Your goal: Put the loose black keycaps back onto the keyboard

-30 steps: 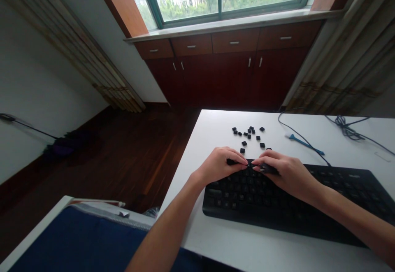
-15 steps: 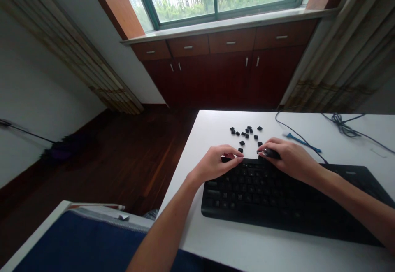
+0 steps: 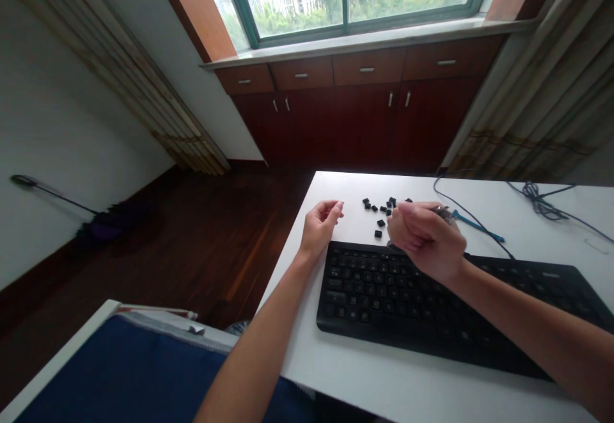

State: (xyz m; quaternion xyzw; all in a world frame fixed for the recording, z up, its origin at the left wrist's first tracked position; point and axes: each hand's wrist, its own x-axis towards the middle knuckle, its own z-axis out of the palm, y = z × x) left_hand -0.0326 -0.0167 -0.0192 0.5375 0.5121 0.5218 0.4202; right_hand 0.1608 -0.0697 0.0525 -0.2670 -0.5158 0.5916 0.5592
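A black keyboard [image 3: 480, 317] lies on the white table [image 3: 384, 384]. Several loose black keycaps [image 3: 378, 223] are scattered just beyond its far left corner. My right hand [image 3: 422, 240] is raised above that corner in a fist, closed on a small tool whose grey tip [image 3: 440, 209] sticks out past the knuckles. My left hand [image 3: 320, 226] hovers left of the keycaps, above the table's left edge. Its fingers are loosely curled and apart from the thumb, and I see nothing in them.
A blue tool [image 3: 477, 224] and a dark cable [image 3: 542, 205] lie on the table behind the keyboard. The table's left edge drops to a dark wooden floor. A blue cloth surface [image 3: 119, 372] is at the lower left. Wooden cabinets [image 3: 364, 109] stand under the window.
Both hands have lifted off the keyboard's top left corner. My right hand rose and turned into a fist with the tool; my left hand moved left and up and its fingers loosened.
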